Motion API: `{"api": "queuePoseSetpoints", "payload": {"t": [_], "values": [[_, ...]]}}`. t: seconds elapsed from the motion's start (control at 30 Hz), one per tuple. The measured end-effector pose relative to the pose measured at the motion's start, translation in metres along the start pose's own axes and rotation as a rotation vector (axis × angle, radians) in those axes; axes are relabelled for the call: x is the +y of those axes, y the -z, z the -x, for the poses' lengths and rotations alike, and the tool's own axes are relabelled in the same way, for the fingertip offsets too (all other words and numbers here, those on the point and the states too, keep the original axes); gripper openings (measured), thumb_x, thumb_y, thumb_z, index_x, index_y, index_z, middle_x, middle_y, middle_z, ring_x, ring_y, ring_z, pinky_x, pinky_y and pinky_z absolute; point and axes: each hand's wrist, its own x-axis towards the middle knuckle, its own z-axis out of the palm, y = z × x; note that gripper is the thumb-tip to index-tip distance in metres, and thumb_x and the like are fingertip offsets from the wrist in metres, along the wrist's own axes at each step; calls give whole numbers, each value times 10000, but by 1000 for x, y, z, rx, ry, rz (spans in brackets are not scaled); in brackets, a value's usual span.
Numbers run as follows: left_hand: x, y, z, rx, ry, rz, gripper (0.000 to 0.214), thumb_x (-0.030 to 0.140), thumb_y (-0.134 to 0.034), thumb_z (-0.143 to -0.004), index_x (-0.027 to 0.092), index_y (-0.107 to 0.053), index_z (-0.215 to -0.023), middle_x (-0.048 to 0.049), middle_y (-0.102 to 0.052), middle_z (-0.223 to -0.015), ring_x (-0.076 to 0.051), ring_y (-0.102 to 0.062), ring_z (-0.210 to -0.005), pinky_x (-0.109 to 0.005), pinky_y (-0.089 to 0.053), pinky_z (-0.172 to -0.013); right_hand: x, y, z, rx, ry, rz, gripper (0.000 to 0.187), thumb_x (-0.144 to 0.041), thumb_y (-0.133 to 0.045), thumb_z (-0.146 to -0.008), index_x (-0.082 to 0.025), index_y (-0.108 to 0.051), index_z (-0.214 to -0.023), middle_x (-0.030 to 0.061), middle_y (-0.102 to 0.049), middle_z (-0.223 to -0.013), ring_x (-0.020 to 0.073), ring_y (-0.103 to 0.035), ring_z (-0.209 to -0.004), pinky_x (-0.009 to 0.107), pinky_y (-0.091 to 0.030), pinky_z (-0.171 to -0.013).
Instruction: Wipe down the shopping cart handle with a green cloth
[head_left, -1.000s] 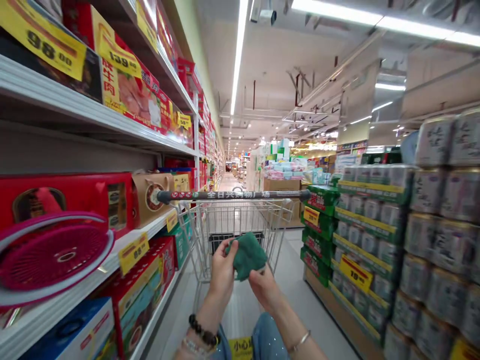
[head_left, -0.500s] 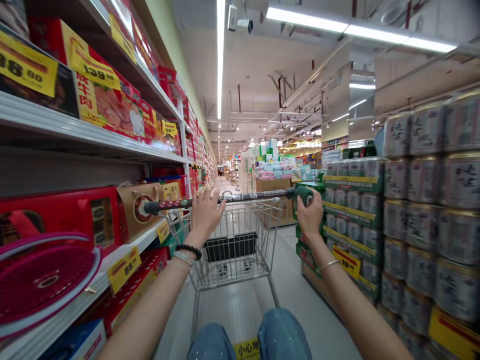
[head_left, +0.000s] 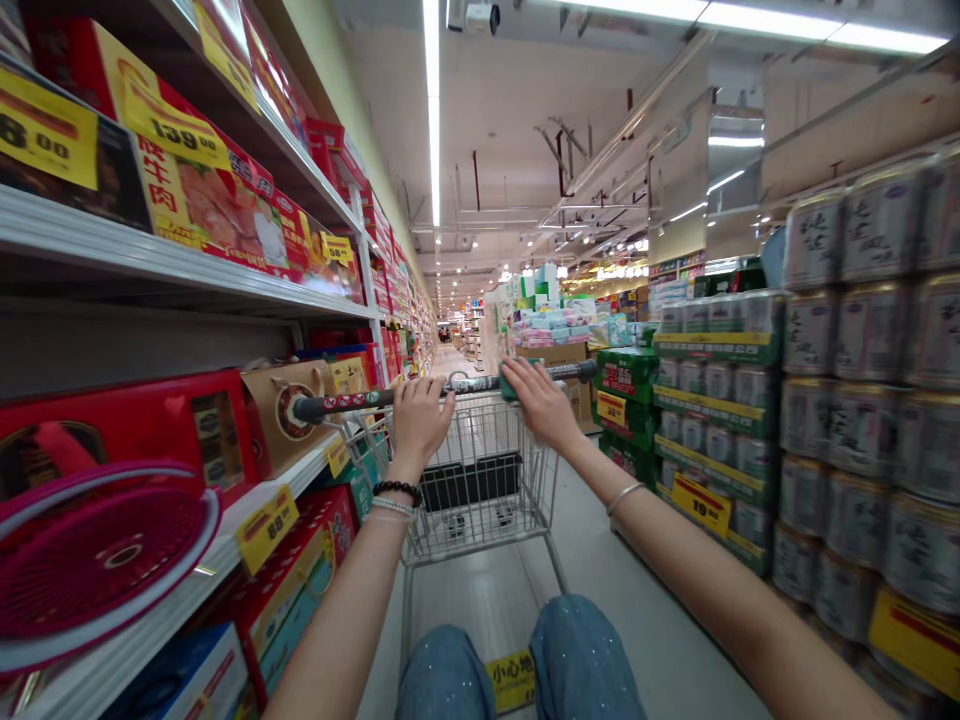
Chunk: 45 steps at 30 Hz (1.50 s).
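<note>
Supermarket aisle runs ahead under strip lights, with shelves [head_left: 172, 262] of red boxes [head_left: 225, 205] on the left and stacked cans [head_left: 862, 400] on the right. A pink fan [head_left: 97, 560] sits on the lower shelf close by. Between them stands a wire cart [head_left: 480, 500], its bar [head_left: 352, 402] crossing the view at arm's reach. Both arms stretch straight out to it. The left hand [head_left: 418, 420] is closed round the bar left of its middle, fingers curled over the top, a grip that seems meant to keep the cart from rolling or turning. The right hand [head_left: 541, 405] lies palm down, nearly flat, fingers only slightly bent, on a green cloth [head_left: 510, 379] that is pressed against the bar right of its middle. The cloth sits between palm and bar, and only its edge shows beyond the fingertips. A flat hand spreads pressure over the cloth and lets it follow the bar's curve. Whether the thumb hooks underneath cannot be told. The two hands are near each other but apart.
</note>
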Motion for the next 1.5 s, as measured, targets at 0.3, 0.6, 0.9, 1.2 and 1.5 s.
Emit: {"api": "queuePoseSetpoints", "payload": {"t": [0.3, 0.6, 0.9, 1.2, 1.5], "values": [[20, -3, -3, -29, 47, 10, 373, 406, -483, -915, 198, -641, -1182, -118, -670, -1157, -302, -549, -1109, -483, -313, -1072, -21, -50, -9, 439, -499, 0, 589, -125, -349, -905, -146, -361, -1493, 145, -341, -1581, 261, -118, -1530, 624, -155, -1214], [11, -1, -3, -57, 10, 74, 385, 390, -512, -899, 201, -626, -1214, -104, -671, -1185, -298, -542, -1145, -473, -308, -1084, 44, -10, 28, 277, -224, 86, 645, -37, -336, -834, -192, -434, -1453, 104, -468, -1512, 201, -301, -1481, 500, -265, -1215], [26, 1, -4, -66, 19, 77, 382, 368, -520, -890, 198, -629, -1214, -102, -679, -1168, -296, -551, -1140, -480, -299, -1112, 2, -38, 9, 179, -171, 50, 650, -50, -364, -833, -210, -418, -1461, 84, -431, -1540, 198, -258, -1496, 504, -231, -1226], [40, -1, -4, -52, 31, 27, 397, 371, -511, -887, 177, -622, -1215, -123, -675, -1161, -311, -543, -1155, -495, -313, -1113, 42, -8, 8, 347, -494, 105, 582, -80, -353, -816, -130, -507, -1374, 156, -542, -1424, 246, -366, -1429, 554, -275, -1189], [-7, 43, 6, 22, 56, 16, 384, 318, -443, -915, 188, -593, -1244, -121, -624, -1299, -287, -521, -1244, -523, -242, -1187, 1, -25, -1, 155, -129, 40, 636, -36, -360, -784, -183, -513, -1384, 89, -527, -1462, 192, -371, -1437, 469, -268, -1219]]}}
